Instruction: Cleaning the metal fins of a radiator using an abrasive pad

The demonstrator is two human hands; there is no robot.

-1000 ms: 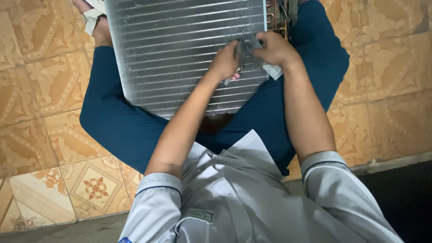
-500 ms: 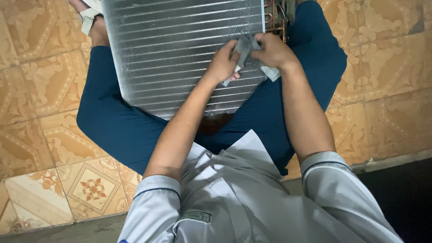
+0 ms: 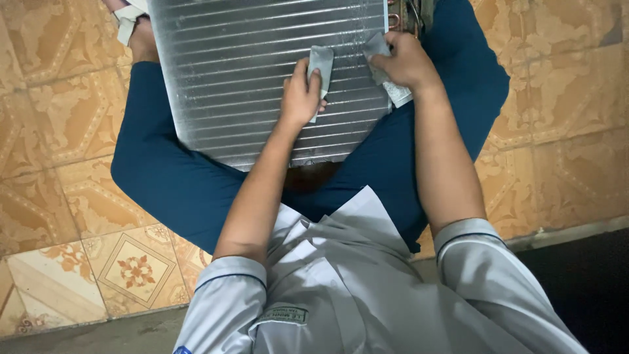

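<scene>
The coil [image 3: 262, 78] lay across the lap. The left hand [image 3: 301, 98] had its fingers closed on a grey pad [image 3: 320, 65] pressed flat to the fins; the right hand [image 3: 406, 62] pinched another pad [image 3: 386, 72] near the coil's edge. Light strokes along the fins would likely spare them from bending.

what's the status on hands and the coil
Left hand holds grey pad on coil. Right hand presses second pad. Nothing blocking.
</scene>
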